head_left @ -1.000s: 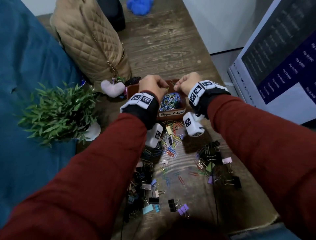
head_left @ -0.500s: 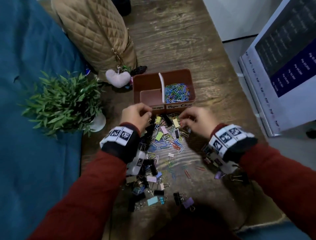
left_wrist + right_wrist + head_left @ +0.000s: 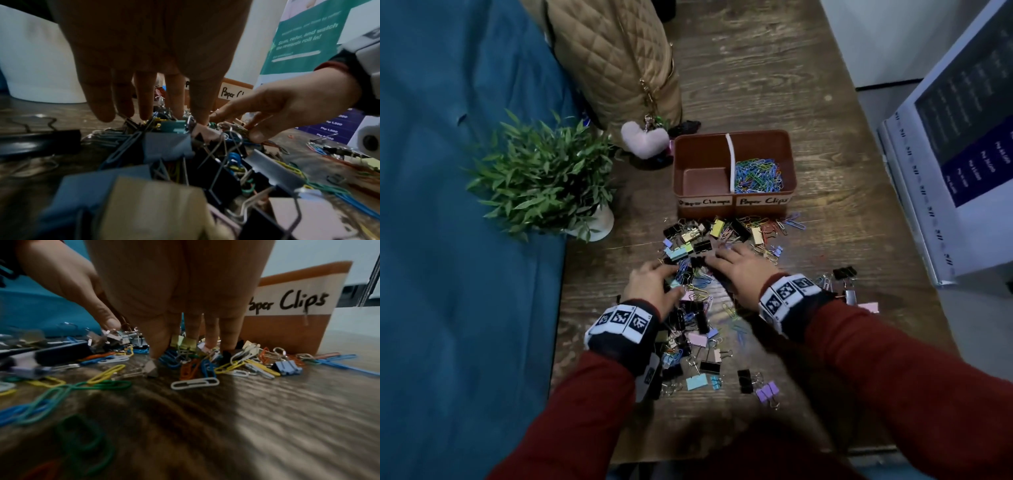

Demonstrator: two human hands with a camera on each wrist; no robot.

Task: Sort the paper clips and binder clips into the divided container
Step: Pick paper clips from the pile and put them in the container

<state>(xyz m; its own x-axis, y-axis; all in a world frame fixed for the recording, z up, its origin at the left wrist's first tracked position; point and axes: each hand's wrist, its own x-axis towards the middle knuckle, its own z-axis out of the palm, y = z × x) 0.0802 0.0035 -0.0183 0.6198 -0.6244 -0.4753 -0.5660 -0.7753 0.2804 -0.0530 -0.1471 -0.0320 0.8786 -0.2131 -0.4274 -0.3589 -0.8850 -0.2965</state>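
A brown divided container point(image 3: 734, 209) stands on the wooden table. Its left compartment, labelled Paper Clamps, is bare; the right one holds coloured paper clips point(image 3: 756, 174). A mixed pile of binder clips and paper clips point(image 3: 698, 298) spreads in front of it. My left hand point(image 3: 671, 274) rests on the pile's left side with fingers straight and tips touching clips point(image 3: 148, 116). To its right, my right hand point(image 3: 719, 255) points its straight fingers down into the clips point(image 3: 191, 350), near the container's label point(image 3: 287, 301). I see nothing gripped in either hand.
A potted plant point(image 3: 541, 174) stands left of the pile. A quilted tan bag point(image 3: 616, 61) with a pink heart charm point(image 3: 643, 140) sits behind the container. Blue cloth point(image 3: 448, 222) borders the table's left edge, and a printed sign board point(image 3: 962, 154) stands at the right.
Both hands have come back from above the container's right compartment, where they were curled, down to the pile. They moved toward me, and their fingers now lie straight on the clips.
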